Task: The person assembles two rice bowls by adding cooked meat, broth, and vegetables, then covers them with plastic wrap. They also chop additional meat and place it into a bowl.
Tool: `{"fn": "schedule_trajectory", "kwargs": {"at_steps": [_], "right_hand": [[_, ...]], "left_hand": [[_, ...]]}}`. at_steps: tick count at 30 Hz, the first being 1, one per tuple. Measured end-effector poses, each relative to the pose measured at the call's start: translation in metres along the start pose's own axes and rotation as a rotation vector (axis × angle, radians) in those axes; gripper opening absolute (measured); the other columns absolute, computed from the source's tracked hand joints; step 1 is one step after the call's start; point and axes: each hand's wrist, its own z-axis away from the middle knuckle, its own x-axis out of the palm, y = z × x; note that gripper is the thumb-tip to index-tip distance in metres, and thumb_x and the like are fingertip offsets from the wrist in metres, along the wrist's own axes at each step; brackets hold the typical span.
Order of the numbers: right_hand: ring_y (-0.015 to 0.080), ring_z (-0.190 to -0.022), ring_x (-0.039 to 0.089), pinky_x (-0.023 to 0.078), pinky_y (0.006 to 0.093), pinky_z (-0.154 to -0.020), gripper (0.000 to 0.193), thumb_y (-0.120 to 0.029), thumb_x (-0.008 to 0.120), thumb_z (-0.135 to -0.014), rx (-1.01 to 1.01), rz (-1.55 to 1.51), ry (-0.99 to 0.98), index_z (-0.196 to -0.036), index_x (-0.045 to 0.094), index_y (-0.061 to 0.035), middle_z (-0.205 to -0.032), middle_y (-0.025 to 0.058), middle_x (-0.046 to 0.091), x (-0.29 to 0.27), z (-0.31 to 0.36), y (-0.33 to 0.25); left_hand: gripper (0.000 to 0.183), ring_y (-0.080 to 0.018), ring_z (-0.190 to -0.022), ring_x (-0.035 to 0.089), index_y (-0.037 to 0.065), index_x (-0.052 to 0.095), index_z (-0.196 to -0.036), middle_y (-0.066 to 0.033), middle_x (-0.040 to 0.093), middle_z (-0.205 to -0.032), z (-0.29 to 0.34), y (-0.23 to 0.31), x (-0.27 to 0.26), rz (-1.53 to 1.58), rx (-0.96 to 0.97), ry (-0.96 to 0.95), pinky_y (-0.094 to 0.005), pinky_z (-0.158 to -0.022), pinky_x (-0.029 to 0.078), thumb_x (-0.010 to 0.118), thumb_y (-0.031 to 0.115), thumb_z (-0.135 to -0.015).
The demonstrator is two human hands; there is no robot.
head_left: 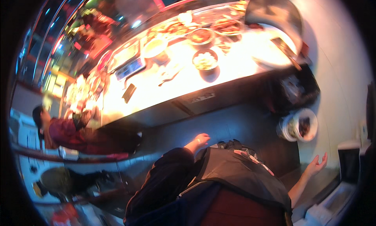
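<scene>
My left hand (201, 139) hangs in front of my dark apron (241, 169), short of the counter. Its fingers are small and blurred, so their closure is unclear, and no object shows in it. Off to my right, my right hand (318, 165) is held out with its fingers apart and nothing in it. The nearest thing to it is a white bucket (307, 137) with dark and pale scraps inside. On the brightly lit counter (152, 102) stands a dark bowl of pale chunks (205, 60), away from both hands.
A long-handled dark blade (285, 49) lies on a round white board (270, 55). Behind are a reddish food bowl (201, 36), trays and a scale with a blue panel (130, 68). A dark flat object (129, 93) lies leftward. A person in maroon (64, 132) stands at the counter's left end.
</scene>
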Motion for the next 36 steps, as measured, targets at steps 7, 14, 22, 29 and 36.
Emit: {"fn": "schedule_trajectory", "kwargs": {"at_steps": [7,14,22,29,36], "right_hand": [[0.0224,-0.104,0.048,0.044,0.033,-0.082,0.036,-0.005,0.055,-0.081,-0.126,-0.181,-0.34,-0.117,0.05,-0.0073,-0.118,0.0102,0.046,0.141,-0.002,-0.1],[0.0213,-0.1,0.049,0.046,0.0291,-0.076,0.037,-0.002,0.057,-0.08,-0.337,-0.18,-0.471,-0.115,0.052,-0.0071,-0.115,0.0085,0.049,0.25,-0.051,-0.148],[0.0195,-0.101,0.049,0.046,0.0226,-0.064,0.035,0.001,0.056,-0.079,-0.537,-0.338,-0.634,-0.114,0.052,-0.003,-0.12,0.0102,0.045,0.375,-0.12,-0.233],[0.0304,-0.114,0.041,0.033,0.0371,-0.096,0.035,-0.005,0.055,-0.078,-0.489,-0.349,-1.004,-0.111,0.05,0.0,-0.119,0.0169,0.043,0.43,-0.107,-0.29],[0.034,-0.108,0.041,0.035,0.0403,-0.091,0.038,-0.018,0.064,-0.072,-0.615,-0.289,-1.103,-0.104,0.052,-0.0021,-0.113,0.0168,0.044,0.463,-0.082,-0.311]], "left_hand": [[0.035,-0.0187,-0.08,0.059,0.008,0.048,-0.115,-0.0089,0.056,-0.098,0.016,0.023,-0.052,0.595,-0.078,0.007,-0.0303,-0.063,0.049,0.053,0.022,-0.084],[0.034,-0.0254,-0.087,0.059,0.007,0.044,-0.114,-0.0128,0.055,-0.101,0.005,0.05,-0.069,1.137,-0.138,0.126,-0.0356,-0.072,0.05,0.052,0.022,-0.085],[0.026,-0.0225,-0.088,0.06,0.005,0.052,-0.102,-0.0114,0.056,-0.099,-0.018,0.188,-0.085,1.22,0.054,-0.035,-0.0325,-0.072,0.05,0.056,0.024,-0.084],[0.026,-0.0237,-0.089,0.06,0.003,0.051,-0.106,-0.0122,0.059,-0.095,-0.02,0.293,-0.095,1.298,0.217,-0.151,-0.0341,-0.076,0.05,0.052,0.022,-0.087],[0.032,-0.0255,-0.101,0.055,0.004,0.044,-0.118,-0.013,0.056,-0.108,-0.045,0.348,-0.114,1.28,0.297,-0.352,-0.036,-0.084,0.046,0.046,0.021,-0.09]]}}
